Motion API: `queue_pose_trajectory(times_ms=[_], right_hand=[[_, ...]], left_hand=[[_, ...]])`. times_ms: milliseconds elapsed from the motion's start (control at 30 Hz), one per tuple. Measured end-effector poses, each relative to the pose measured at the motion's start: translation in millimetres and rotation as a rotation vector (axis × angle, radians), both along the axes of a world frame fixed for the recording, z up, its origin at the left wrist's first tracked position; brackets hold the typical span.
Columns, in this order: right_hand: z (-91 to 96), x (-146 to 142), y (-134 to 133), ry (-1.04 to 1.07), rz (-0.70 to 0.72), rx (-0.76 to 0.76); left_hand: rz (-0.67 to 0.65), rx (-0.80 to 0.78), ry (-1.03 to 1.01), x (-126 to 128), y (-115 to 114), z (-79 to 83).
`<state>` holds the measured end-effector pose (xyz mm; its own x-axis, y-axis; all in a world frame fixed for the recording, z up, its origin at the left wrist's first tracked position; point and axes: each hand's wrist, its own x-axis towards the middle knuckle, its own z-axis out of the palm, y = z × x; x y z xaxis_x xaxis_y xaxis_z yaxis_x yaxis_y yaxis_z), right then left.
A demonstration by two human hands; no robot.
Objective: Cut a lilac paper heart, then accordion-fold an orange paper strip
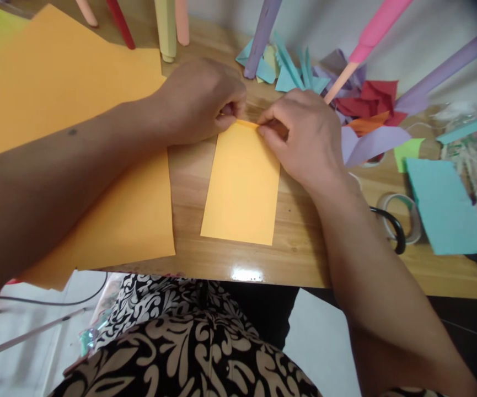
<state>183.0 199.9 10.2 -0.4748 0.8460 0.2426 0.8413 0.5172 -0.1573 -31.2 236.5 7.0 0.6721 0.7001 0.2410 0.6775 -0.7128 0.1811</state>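
A small rectangle of orange paper lies flat on the wooden table in front of me. Its far edge is turned up in a narrow fold. My left hand pinches the far left corner, fingers curled in. At the far right corner, my right hand grips the same edge between thumb and fingertips. Under my left forearm spread large orange sheets, apart from the small piece.
Rolled paper tubes, among them a purple tube and a pink tube, stand along the back. Folded blue paper and red paper lie behind my right hand. Rightward are a tape roll, a black scissor handle and a teal sheet.
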Motion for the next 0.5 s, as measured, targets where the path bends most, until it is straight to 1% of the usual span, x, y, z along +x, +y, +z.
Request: queue_pose_trajectory(times_ms=[100,267,500], right_hand=[[-5.4,1,4,0.029,0.031,-0.021],[-13.7,2,9,0.06,0.028,-0.022],[-14.8,-2,8,0.03,0.04,0.036]], left_hand=[[0.01,0.005,-0.018,0,0,-1.5],[0.016,0.021,-0.034,-2,3,-6.2],[0.046,0.07,-0.019,-3,0,-8.7]])
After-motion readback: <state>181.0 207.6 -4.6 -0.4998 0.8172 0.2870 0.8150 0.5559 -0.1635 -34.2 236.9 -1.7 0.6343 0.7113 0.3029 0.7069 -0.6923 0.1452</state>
